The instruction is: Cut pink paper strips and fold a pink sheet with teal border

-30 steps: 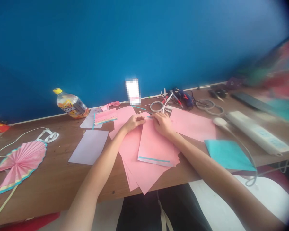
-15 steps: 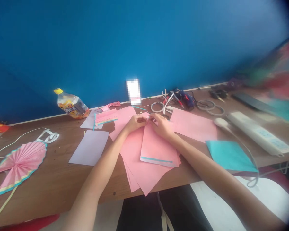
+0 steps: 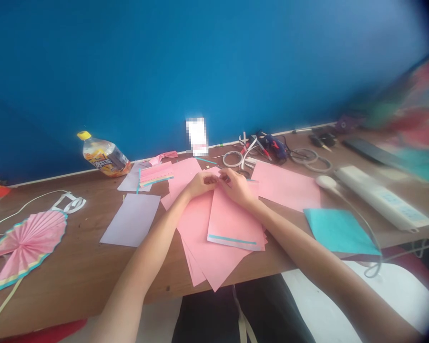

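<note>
Over flat pink sheets (image 3: 214, 252), the left hand (image 3: 201, 185) and right hand (image 3: 238, 187) curled their fingers close, any hold unclear, a pleated pink fan (image 3: 28, 245) lying finished at left.

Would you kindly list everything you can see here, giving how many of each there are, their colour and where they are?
wooden desk: one, brown, across the view
wall: one, blue, behind the desk
pink paper sheets: several, pink, centre of the desk
lilac paper sheets: two, pale lilac, left of centre
teal paper sheet: one, teal, front right
pleated paper fan: one, pink with teal edging, far left
plastic bottle: one, yellow cap, back left
power strip: one, white, right
left hand: one, bare, on the pink paper sheets
right hand: one, bare, beside the left hand
</note>
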### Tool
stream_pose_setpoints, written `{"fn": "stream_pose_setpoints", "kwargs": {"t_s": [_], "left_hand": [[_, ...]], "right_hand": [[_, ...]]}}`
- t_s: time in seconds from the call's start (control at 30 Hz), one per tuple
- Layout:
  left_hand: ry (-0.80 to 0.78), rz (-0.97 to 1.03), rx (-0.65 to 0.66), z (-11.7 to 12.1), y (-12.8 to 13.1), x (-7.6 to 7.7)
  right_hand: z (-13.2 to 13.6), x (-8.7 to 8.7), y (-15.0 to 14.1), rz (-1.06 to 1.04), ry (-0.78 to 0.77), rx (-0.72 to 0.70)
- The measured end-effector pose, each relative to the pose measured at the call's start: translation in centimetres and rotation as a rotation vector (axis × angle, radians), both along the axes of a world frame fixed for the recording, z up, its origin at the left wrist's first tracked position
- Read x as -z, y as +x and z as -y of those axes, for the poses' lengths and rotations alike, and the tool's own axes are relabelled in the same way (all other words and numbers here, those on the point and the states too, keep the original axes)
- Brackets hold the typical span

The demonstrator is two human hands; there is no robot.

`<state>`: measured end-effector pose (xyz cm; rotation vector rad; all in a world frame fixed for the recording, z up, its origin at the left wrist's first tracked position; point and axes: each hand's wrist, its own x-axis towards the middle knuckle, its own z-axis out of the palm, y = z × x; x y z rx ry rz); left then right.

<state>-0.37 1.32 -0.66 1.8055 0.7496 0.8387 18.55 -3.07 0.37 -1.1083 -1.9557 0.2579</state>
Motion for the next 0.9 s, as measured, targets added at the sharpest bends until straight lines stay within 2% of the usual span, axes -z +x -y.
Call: {"fn": "stream_pose_setpoints", "kwargs": {"t_s": [0.3, 0.6, 0.9], "left_hand": [[0.012, 0.01, 0.035, 0.14, 0.06, -0.23], [-0.016, 0.0, 0.0, 0.22, 0.15, -0.19], [-0.047, 0.046, 0.041, 0.39, 0.36, -0.54]], "right_hand": [[0.58, -0.48, -0.72, 0.192, 0.081, 0.1], [0.3, -0.09, -0.6, 0.144, 0.074, 0.112], [0.28, 0.26, -0.95, 0.187, 0.098, 0.14]]}}
